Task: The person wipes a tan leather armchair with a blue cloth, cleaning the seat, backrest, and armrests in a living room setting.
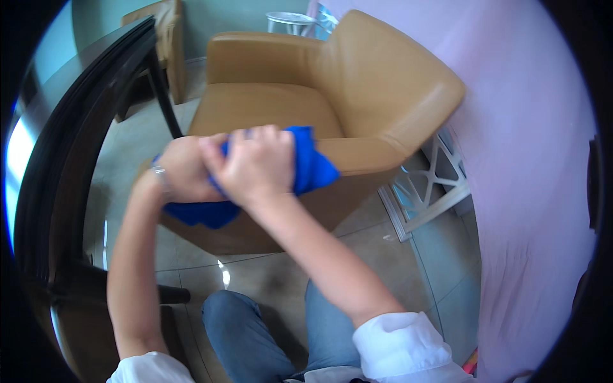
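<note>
A blue cloth (309, 163) lies over the near arm of a tan leather-look armchair (268, 103), with both hands on it. My left hand (187, 167), with a silver bracelet at the wrist, presses on the cloth near the front end of the arm. Just beside it, my right hand (258, 160) touches my left and rests on the cloth with its fingers over the fabric. One end of the cloth sticks out to the right of my right hand, and another part hangs below my left wrist. The fingertips of my left hand are hidden.
A dark table (72, 110) with black legs stands at the left. Another tan chair (165, 28) is behind it. A small white round stand (291, 18) stands beyond the armchair, and a white lattice frame (431, 186) behind it at right. Pink fabric (531, 191) hangs along the right side.
</note>
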`<state>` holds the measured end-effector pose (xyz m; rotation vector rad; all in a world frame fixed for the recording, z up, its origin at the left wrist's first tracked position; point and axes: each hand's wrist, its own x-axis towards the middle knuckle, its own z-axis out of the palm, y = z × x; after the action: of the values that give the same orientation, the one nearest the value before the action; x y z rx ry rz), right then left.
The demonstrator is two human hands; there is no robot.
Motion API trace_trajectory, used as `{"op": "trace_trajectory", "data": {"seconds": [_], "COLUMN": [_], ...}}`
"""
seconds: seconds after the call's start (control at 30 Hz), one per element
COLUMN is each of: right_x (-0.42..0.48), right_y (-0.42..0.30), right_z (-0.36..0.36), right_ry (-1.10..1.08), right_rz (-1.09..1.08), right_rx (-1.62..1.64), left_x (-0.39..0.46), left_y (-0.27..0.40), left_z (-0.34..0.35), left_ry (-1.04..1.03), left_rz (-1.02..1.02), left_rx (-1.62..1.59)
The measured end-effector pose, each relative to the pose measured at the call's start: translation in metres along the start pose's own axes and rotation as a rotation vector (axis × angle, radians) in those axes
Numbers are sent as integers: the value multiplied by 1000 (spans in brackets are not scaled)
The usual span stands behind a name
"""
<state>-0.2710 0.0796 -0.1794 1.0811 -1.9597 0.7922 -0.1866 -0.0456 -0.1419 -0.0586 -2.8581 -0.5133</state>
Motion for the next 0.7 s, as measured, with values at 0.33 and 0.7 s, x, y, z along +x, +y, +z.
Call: {"op": "trace_trajectory", "data": {"seconds": [0.33, 0.7], "right_x": [22, 13], "right_y": [59, 83], "right_z": [-44, -56], "right_ry": [-596, -622], "right_rz": [44, -22], "right_rx": [96, 141], "left_x": [-13, -20], "left_y": [-12, 19], "left_z": [-30, -12], "left_ry": [-187, -164], "left_rz": [-337, -600], "left_rx": [19, 179]}}
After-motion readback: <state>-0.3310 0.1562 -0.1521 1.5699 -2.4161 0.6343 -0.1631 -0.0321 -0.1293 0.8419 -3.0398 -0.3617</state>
